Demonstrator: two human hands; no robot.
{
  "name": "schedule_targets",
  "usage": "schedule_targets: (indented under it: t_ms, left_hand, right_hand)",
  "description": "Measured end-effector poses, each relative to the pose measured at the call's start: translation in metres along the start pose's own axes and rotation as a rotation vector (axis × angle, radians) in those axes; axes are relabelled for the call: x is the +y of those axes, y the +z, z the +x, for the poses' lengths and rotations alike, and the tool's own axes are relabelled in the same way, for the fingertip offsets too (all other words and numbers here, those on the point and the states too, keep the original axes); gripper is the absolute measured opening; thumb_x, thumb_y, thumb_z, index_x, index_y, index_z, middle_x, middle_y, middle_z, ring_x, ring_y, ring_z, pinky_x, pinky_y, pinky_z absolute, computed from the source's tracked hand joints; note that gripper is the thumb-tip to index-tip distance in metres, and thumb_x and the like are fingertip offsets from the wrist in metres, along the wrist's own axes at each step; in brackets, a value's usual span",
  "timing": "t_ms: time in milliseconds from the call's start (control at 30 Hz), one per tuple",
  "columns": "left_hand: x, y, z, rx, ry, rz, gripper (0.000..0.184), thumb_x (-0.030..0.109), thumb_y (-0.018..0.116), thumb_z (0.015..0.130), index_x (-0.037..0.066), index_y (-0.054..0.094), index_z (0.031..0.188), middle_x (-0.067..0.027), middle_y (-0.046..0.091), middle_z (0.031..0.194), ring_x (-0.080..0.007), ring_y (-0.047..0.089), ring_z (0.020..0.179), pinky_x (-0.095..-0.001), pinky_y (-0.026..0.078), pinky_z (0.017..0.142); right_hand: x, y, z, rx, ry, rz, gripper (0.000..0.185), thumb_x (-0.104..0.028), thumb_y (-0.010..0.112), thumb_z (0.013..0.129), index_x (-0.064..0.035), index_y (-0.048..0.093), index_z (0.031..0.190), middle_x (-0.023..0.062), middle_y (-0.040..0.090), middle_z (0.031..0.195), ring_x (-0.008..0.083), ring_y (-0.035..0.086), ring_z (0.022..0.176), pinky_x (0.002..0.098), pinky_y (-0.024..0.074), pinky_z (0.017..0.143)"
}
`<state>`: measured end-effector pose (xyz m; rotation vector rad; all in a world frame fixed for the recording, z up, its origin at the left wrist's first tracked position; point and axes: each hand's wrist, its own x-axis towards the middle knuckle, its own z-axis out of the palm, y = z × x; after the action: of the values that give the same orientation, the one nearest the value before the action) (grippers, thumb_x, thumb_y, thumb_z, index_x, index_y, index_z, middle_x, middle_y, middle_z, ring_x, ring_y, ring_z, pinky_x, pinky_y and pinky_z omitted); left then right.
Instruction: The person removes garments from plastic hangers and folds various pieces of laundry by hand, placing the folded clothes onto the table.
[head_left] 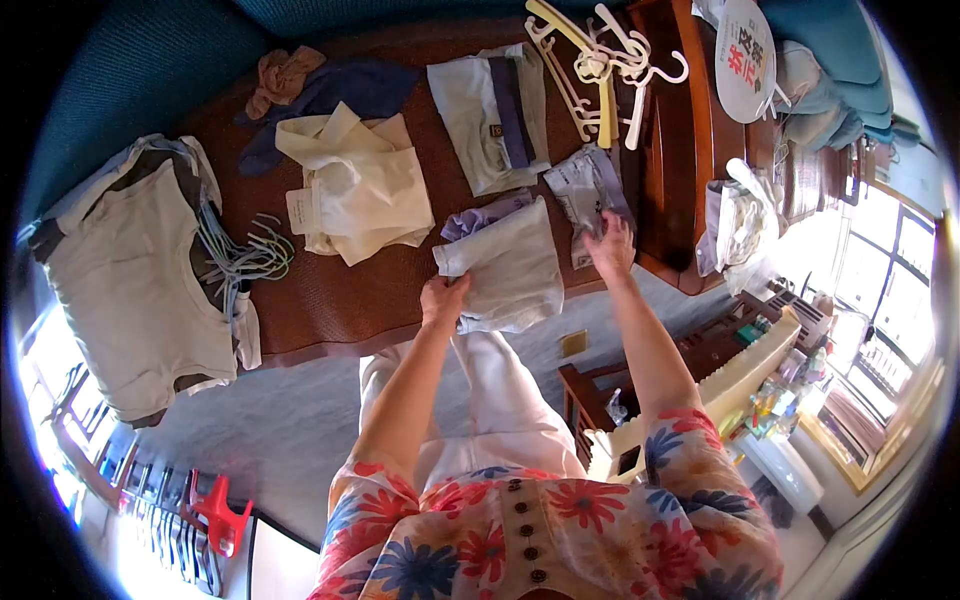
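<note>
My left hand [445, 300] grips the lower left edge of a folded white garment [512, 270] at the front of the brown couch seat. Just behind that garment lies a purple cloth [485, 216]. My right hand [612, 245] rests with spread fingers on a grey-purple folded item [583, 195], to the right of the white garment. Farther back is a folded pale garment with a dark band [490, 120]. A cream garment [368, 185] lies left of the purple cloth.
White and yellow hangers [605, 70] lie at the back right, by a wooden armrest [680, 150]. White shirts [140, 275] and a bundle of thin hangers [245, 250] are at the left. A navy cloth [350, 90] lies behind. A red stool [222, 515] stands lower left.
</note>
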<state>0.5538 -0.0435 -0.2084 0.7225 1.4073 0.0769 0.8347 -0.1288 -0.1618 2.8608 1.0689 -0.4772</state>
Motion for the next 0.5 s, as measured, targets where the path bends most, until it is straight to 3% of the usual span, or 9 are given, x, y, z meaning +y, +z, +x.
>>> schedule_targets:
  t_ms: [33,167,200,300,433,467,500]
  left_hand:
    - [0.003,-0.001,-0.002,0.006,-0.008,-0.032,0.032,0.030,0.066,0.073,-0.001,0.063,0.081,-0.0058,0.061,0.070,-0.0135,0.053,0.063,-0.0300,0.042,0.058]
    - [0.009,-0.005,-0.006,-0.032,-0.019,0.054,0.030,0.028,0.064,0.074,-0.001,0.062,0.079,-0.0054,0.060,0.069,-0.0125,0.053,0.062,-0.0287,0.042,0.057]
    - [0.011,-0.006,-0.006,-0.042,-0.001,0.094,0.030,0.029,0.064,0.073,-0.001,0.062,0.080,-0.0057,0.060,0.069,-0.0130,0.053,0.062,-0.0289,0.042,0.057]
    - [0.030,-0.009,-0.017,-0.076,0.059,0.148,0.034,0.031,0.063,0.072,0.000,0.060,0.084,-0.0081,0.061,0.071,-0.0172,0.055,0.063,-0.0308,0.043,0.059]
    - [0.038,-0.029,-0.025,-0.136,0.176,0.395,0.040,0.032,0.064,0.069,0.002,0.058,0.096,-0.0104,0.061,0.075,-0.0213,0.059,0.071,-0.0336,0.046,0.066]
    - [0.038,-0.038,-0.027,-0.147,0.204,0.476,0.043,0.032,0.064,0.069,0.003,0.057,0.099,-0.0109,0.062,0.076,-0.0221,0.060,0.073,-0.0342,0.046,0.068]
    - [0.038,-0.048,-0.029,-0.118,0.233,0.456,0.042,0.031,0.064,0.069,0.003,0.058,0.100,-0.0103,0.062,0.076,-0.0216,0.060,0.073,-0.0336,0.047,0.068]
  right_hand:
    - [-0.006,-0.002,-0.003,-0.018,0.021,-0.158,0.052,-0.024,0.068,0.070,-0.0088,0.044,0.113,0.0159,0.057,0.097,0.0330,0.056,0.089,0.0428,0.0455,0.077]
    - [-0.007,0.016,-0.008,-0.205,0.121,0.028,0.051,-0.022,0.065,0.072,-0.0038,0.042,0.114,0.0232,0.055,0.101,0.0371,0.054,0.095,0.0420,0.0434,0.083]
    - [-0.009,0.018,-0.013,-0.193,0.178,-0.025,0.047,-0.017,0.063,0.072,-0.0014,0.044,0.112,0.0191,0.058,0.100,0.0353,0.056,0.093,0.0420,0.0460,0.078]
    - [-0.019,0.020,-0.020,-0.264,0.415,0.028,0.046,-0.016,0.062,0.073,0.0003,0.044,0.113,0.0206,0.058,0.099,0.0364,0.055,0.095,0.0423,0.0458,0.078]
    - [0.024,0.056,-0.021,-0.438,0.396,0.506,0.050,-0.019,0.061,0.076,0.0031,0.041,0.116,0.0165,0.058,0.100,0.0298,0.057,0.087,0.0390,0.0455,0.074]
    - [0.039,0.062,-0.018,-0.267,0.111,0.043,0.042,-0.016,0.065,0.069,-0.0039,0.048,0.105,0.0140,0.060,0.078,0.0246,0.061,0.077,0.0379,0.0497,0.069]
    - [0.053,0.057,-0.015,-0.261,0.121,0.126,0.039,-0.016,0.064,0.070,-0.0031,0.049,0.104,0.0123,0.059,0.079,0.0249,0.059,0.076,0.0377,0.0489,0.068]
